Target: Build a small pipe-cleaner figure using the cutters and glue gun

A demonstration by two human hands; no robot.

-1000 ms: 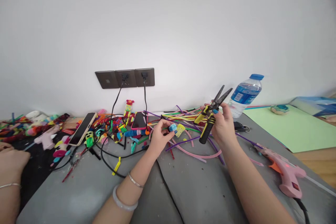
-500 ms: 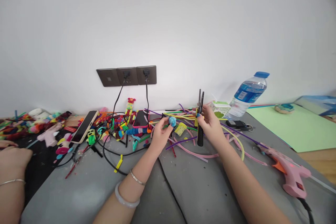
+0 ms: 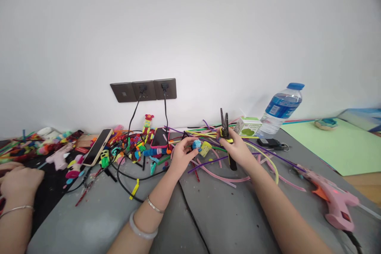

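Observation:
My left hand pinches a small blue fuzzy piece just above the grey table. A yellow piece lies right beside it. My right hand is wrapped round the yellow-and-black handles of pliers, whose jaws point straight up, slightly apart. The two hands are close together over a heap of coloured pipe cleaners.
A pink glue gun lies at the right, a water bottle, a small green carton and a key fob behind. Two phones and cables sit at the left. Another person's hand rests far left. Green sheet right.
My right hand swung the pliers from tilted right to upright and moved left, close to my left hand. The left hand kept hold of the blue piece.

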